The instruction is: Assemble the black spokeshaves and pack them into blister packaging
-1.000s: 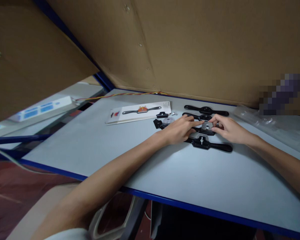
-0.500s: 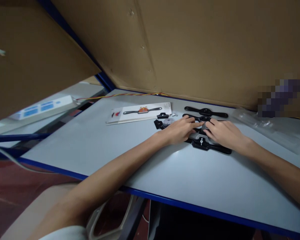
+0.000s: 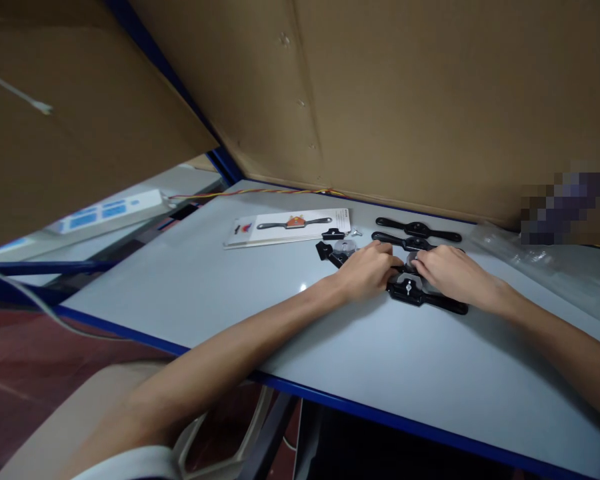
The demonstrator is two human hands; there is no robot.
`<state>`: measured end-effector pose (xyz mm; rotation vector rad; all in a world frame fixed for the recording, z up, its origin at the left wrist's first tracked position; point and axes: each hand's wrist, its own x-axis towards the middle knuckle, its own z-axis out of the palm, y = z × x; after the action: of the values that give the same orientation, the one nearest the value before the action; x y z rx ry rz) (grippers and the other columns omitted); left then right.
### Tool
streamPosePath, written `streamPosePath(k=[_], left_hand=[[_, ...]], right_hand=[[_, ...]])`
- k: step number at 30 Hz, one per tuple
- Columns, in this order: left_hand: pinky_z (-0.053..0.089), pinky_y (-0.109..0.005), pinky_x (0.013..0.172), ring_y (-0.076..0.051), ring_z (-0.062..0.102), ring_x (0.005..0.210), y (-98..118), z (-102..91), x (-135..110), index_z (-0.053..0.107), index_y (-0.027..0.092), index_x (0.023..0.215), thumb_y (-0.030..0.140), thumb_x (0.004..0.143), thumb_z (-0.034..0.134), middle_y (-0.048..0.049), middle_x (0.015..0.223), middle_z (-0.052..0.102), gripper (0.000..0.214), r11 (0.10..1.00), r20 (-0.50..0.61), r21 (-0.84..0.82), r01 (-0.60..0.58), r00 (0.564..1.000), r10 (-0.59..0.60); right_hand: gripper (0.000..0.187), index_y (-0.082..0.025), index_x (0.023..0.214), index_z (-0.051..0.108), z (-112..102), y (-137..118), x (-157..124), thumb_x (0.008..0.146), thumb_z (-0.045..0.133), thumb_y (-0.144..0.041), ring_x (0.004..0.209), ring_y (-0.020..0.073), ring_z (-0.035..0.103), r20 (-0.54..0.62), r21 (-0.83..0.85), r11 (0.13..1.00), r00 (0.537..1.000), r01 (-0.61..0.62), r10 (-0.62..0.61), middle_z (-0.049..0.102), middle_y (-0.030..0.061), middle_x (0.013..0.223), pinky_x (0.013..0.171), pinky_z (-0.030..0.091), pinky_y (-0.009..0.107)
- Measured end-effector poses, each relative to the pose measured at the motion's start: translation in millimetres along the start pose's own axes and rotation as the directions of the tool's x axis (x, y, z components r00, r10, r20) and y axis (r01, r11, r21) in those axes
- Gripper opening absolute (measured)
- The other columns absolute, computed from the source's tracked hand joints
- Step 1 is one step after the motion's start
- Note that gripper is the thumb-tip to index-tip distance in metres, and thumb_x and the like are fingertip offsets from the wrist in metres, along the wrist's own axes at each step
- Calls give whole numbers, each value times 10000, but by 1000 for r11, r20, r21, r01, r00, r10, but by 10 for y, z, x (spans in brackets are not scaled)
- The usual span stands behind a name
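Observation:
Several black spokeshaves lie in a stack of rows, the farthest spokeshave (image 3: 419,229) fully in view. My left hand (image 3: 373,270) is closed, its fingertips gripping a spokeshave mostly hidden under both hands. My right hand (image 3: 453,273) is closed in a pinch on a small clear plastic piece (image 3: 411,261) over that tool. The nearest spokeshave (image 3: 407,291), with a silvery wing screw at its middle, lies just below my hands. Left of them are a loose black cap plate (image 3: 333,234), another black part (image 3: 324,251), a clear round piece (image 3: 345,248) and small silvery screws (image 3: 357,233).
Packaging cards (image 3: 285,228) picturing a spokeshave lie at the back left of the grey table (image 3: 300,327). Clear plastic packaging (image 3: 545,267) lies at the right. A cardboard wall (image 3: 405,100) rises behind. A power strip (image 3: 110,212) sits beyond the left edge.
My left index finger, stretched toward the right hand before, is now curled in. My right fingers have drawn closer together. The whole view has shifted slightly.

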<state>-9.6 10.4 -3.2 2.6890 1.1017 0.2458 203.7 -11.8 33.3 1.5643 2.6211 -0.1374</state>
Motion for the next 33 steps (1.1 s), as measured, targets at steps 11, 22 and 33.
streamPosePath(k=[11,22,33], left_hand=[[444,-362,862,-241,648,909,-500,-343,-89,681,170,1424,402,1075,422,-132,1036,737,493,1000,-65,-16,-20,998,19],[483,-343,763,-276,726,776,-1000,-488,-119,834,132,1074,402,947,453,-130,777,790,484,901,-278,104,420,883,-379],[443,-314,708,-214,640,638,-1039,-626,-239,837,139,1040,407,916,492,-88,700,746,454,941,-160,90,325,938,-309]], right_hand=[[144,-216,922,694,-197,494,176,914,567,-284,616,203,591,-80,138,989,994,-61,72,666,16,642,686,356,342],[172,-208,833,745,-306,445,426,900,598,-268,810,224,669,-83,227,969,993,99,-82,755,67,860,738,455,340],[211,-206,1133,731,-271,-443,1005,952,632,-251,854,235,644,83,167,954,960,250,-266,728,114,1040,694,404,342]])
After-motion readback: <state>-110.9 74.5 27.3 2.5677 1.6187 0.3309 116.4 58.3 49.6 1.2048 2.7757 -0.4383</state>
